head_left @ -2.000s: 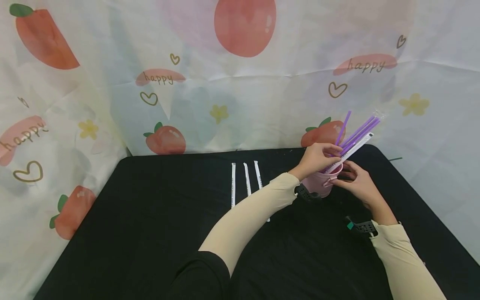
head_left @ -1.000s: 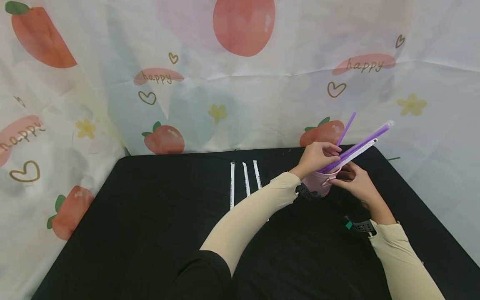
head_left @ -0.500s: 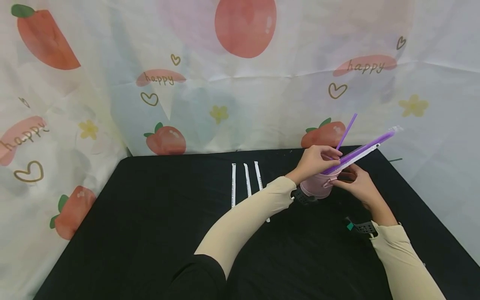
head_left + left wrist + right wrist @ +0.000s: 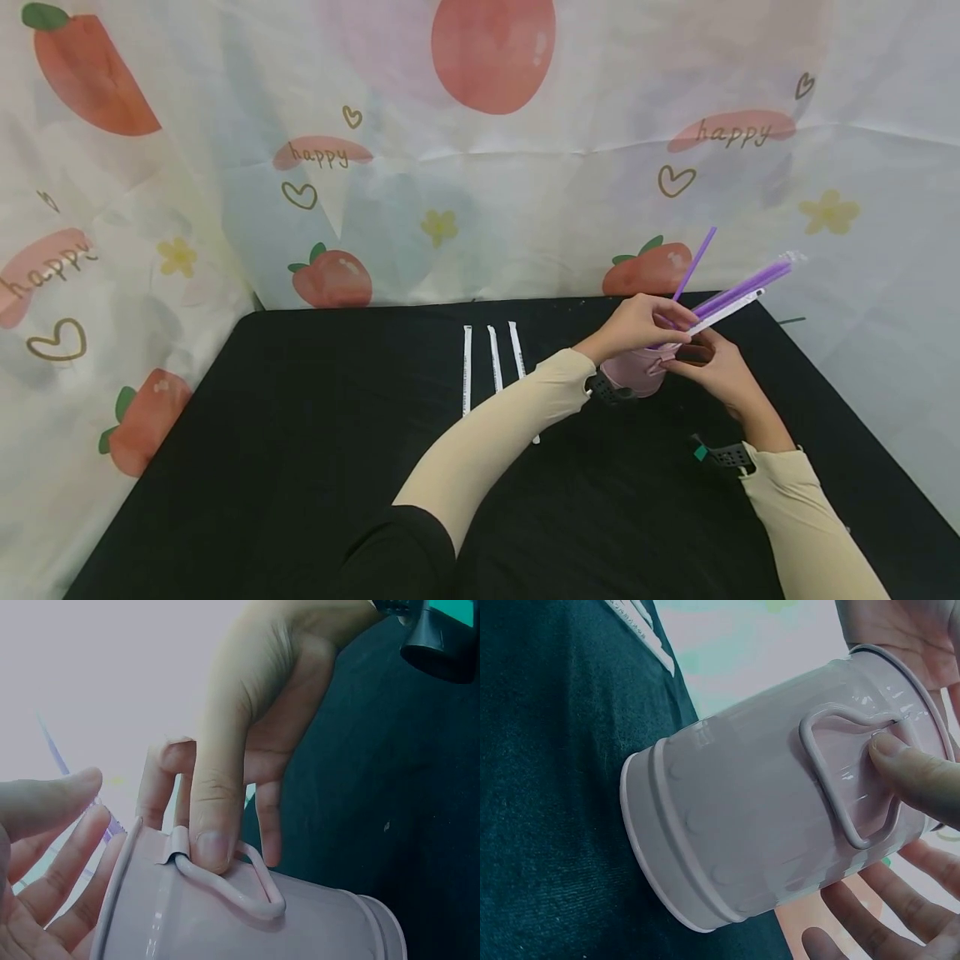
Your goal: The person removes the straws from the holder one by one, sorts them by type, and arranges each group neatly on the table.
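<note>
Behind black desk (image 4: 300, 458), see pale backdrop (image 4: 540, 217), creased. Along desk's back edge, spot two red fruit prints (image 4: 339, 279), green-leaved. Higher above desk: yellow flowers (image 4: 439, 227), outlined hearts (image 4: 352, 123), pink patches (image 4: 322, 165) reading "happy", big round red print (image 4: 492, 50). Left of desk: more of same, plus orange-red fruit print (image 4: 93, 77) up top. Past desk's right rear corner: thin dark line (image 4: 792, 319), nature unclear.

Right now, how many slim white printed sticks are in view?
4 visible: three slim white printed sticks lie side by side on the black cloth, and a fourth stick slants up from the pink metal bucket. More may be hidden inside.
</note>
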`<state>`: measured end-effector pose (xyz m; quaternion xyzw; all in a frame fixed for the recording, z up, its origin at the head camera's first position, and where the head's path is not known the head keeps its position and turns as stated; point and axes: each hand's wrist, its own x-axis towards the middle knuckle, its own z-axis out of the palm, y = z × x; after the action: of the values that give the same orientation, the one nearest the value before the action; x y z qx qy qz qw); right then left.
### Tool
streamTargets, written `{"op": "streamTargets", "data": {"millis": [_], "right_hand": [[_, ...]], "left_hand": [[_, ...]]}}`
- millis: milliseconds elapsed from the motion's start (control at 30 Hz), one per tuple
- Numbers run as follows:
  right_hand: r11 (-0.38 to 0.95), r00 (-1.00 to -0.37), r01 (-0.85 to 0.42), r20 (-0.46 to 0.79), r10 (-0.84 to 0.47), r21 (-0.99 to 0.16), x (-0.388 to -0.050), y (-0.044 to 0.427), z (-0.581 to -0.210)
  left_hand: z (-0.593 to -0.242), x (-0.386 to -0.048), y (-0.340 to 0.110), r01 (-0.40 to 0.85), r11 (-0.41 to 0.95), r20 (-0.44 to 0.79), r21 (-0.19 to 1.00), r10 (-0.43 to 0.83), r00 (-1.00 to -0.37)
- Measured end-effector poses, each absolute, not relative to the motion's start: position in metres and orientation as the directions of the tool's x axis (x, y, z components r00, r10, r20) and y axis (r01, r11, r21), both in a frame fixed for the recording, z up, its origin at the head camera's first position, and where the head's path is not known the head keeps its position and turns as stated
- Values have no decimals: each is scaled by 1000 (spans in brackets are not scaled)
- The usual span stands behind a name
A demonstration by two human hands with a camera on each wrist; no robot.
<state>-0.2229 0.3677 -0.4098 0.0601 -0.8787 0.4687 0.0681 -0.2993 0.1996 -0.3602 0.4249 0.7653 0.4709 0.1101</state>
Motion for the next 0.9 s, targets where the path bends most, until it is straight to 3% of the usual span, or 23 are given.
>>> {"op": "streamTargets", "data": {"millis": [300,900], "right_hand": [[524,-978,-193,208,-31,-830,-221,365,-410],[499,-977,-203,211,-42,-843,-222,367,-413]], "left_hand": [[-360,-299,201,574,304,187,761,744,-641],[-359,-298,200,613,304,209,729,754,-622]]}}
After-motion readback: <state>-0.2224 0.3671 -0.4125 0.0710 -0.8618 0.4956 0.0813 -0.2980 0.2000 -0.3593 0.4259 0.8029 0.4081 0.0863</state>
